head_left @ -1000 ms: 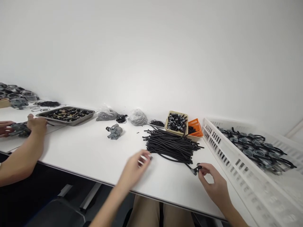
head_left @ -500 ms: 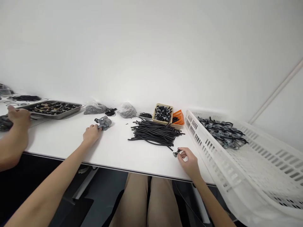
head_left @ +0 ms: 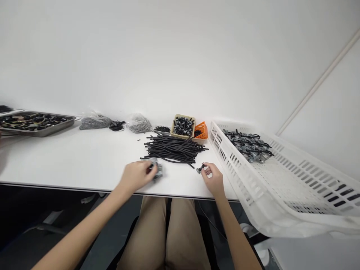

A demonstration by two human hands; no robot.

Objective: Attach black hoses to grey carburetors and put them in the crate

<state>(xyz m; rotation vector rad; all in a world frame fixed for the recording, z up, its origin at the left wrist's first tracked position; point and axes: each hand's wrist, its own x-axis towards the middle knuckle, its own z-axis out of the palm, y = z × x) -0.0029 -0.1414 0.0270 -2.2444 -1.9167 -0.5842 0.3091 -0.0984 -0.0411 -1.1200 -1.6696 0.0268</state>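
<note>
My left hand (head_left: 137, 176) is closed around a small grey metal part (head_left: 157, 170) near the front edge of the white table (head_left: 84, 161). My right hand (head_left: 213, 178) pinches a small black fitting (head_left: 200, 169) on the end of a black tube. Just beyond both hands lies a pile of black tubes (head_left: 173, 150).
A white slotted crate (head_left: 281, 180) on the right holds several finished grey parts with black tubes (head_left: 249, 144). At the back stand a beige bin of black pieces (head_left: 182, 125), an orange basket (head_left: 201, 131), plastic bags (head_left: 137, 123) and a metal tray (head_left: 33, 123).
My left hand took hold of the grey metal part at the back left and brought it toward me, next to the tubes. The view swung right, and the other person's hands left it.
</note>
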